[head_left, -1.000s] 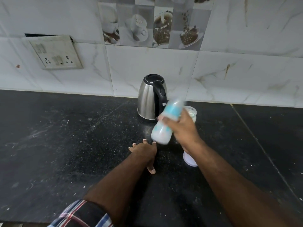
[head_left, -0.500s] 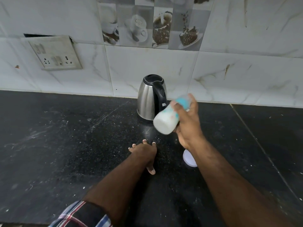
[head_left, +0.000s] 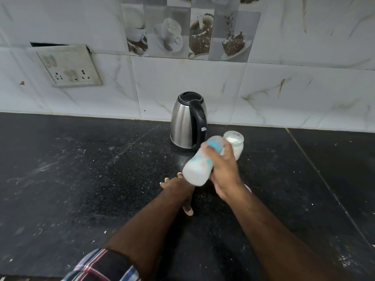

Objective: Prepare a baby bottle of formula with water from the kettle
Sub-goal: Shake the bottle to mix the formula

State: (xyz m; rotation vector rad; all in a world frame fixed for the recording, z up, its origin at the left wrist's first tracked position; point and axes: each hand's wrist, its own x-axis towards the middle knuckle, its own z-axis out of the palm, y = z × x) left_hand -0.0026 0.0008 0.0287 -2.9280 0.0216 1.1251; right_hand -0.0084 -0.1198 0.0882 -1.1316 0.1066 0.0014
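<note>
Since half a second ago the baby bottle has swung lower and further left in the frame, uncovering the open jar of white powder behind it; its outline is blurred. It sits just right of the frame's centre, tilted with its base toward the lower left and its blue-banded top toward the upper right, clear of the black countertop. Milky white liquid fills its lower part. Its neck and upper body are gripped by the right hand, fingers curled round them. The left hand has not moved: it rests flat on the counter below the bottle, fingers straight and slightly spread, thumb pointing down-frame. Behind, above centre, the steel kettle stands upright against the tiled wall, just left of the jar. A switch plate hangs at upper left.
</note>
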